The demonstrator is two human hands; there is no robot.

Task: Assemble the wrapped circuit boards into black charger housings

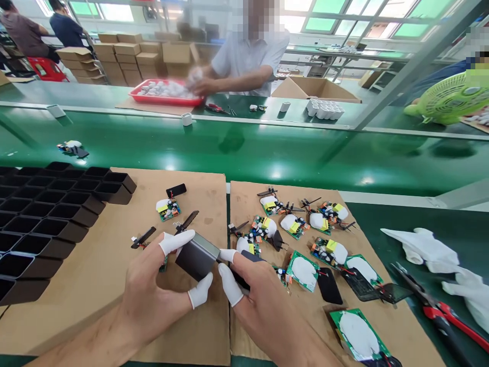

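Note:
My left hand (147,288) grips a dark grey box-shaped housing (197,256) between its thumb and fingers, over the cardboard. White finger cots cover the fingertips of both hands. At the housing's right end, my right hand (267,306) pinches a flat black piece (240,278), perhaps an end cover. Whether that piece sits in the housing or only touches it, I cannot tell. Just beyond the left fingers lie a circuit board (168,209) with a black cap (176,190) and another black part (143,237). To the right, several boards with white filler (304,271) lie spread out.
Black empty housings (49,219) stand in rows at left. Red-handled pliers (435,308) and white gloves (424,247) lie at right. Beyond the green conveyor belt (183,148), a person (250,56) works beside a red tray (164,97). A green fan (451,99) stands at far right.

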